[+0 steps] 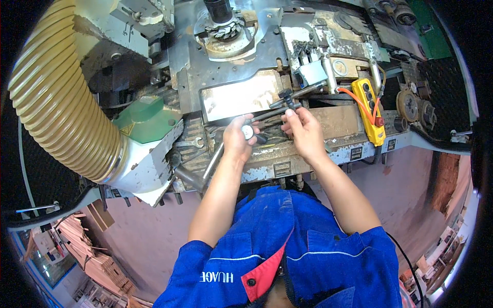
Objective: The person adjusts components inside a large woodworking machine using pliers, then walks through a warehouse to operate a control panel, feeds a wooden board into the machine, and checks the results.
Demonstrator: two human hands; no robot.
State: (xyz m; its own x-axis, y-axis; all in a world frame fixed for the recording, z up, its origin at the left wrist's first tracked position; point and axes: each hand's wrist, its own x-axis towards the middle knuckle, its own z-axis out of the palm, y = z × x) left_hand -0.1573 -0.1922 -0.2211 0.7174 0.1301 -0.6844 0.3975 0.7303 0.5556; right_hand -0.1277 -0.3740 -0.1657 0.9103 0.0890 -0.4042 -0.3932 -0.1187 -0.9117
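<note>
My left hand (236, 142) is closed round a small dial gauge (248, 132), whose round white face shows between the fingers. A dark jointed holder arm (269, 114) runs from beside the gauge toward the right. At the arm's far end is a black clamp knob (285, 94). Pinched on the arm just below that knob are the thumb and fingers of my right hand (307, 137). Both hands are above the front of a machine bed, just before a bright metal plate (239, 96).
A toothed cutter head (226, 30) stands on its spindle beyond the plate. A ribbed hose (61, 97) and green guard (146, 119) are at left, near an open-ended wrench (191, 143). A yellow control pendant (368, 110) hangs at right. The machine's front rail (334, 159) runs below my hands.
</note>
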